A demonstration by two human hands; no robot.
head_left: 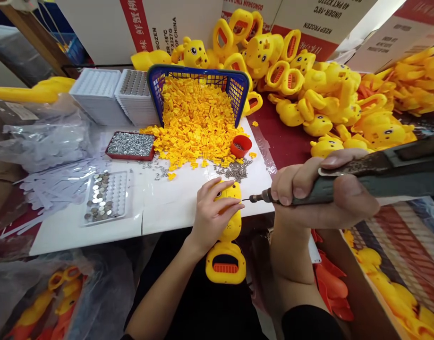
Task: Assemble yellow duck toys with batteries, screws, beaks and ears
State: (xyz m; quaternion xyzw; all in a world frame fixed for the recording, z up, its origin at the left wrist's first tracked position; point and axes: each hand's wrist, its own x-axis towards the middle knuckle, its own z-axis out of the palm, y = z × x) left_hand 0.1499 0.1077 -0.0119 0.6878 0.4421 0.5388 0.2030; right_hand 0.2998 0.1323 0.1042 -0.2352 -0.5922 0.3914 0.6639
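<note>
My left hand (213,212) is closed over a yellow plastic toy (232,229) at the front edge of the table. The toy has an animal head with an eye, and its looped handle with an orange grille hangs over my lap. My right hand (319,189) grips a dark electric screwdriver (372,177), held nearly level. Its thin bit points left, with the tip close to the toy's head by my left fingertips; I cannot tell whether it touches. Small screws (238,170) lie scattered just beyond the toy.
A blue basket (152,89) spills small yellow parts (199,123). Nearby stand a red cup (245,141), a red tray of metal pieces (130,144), a tray of coin cells (123,193) and stacked white trays (96,101). Yellow toys (319,94) are heaped at the back right.
</note>
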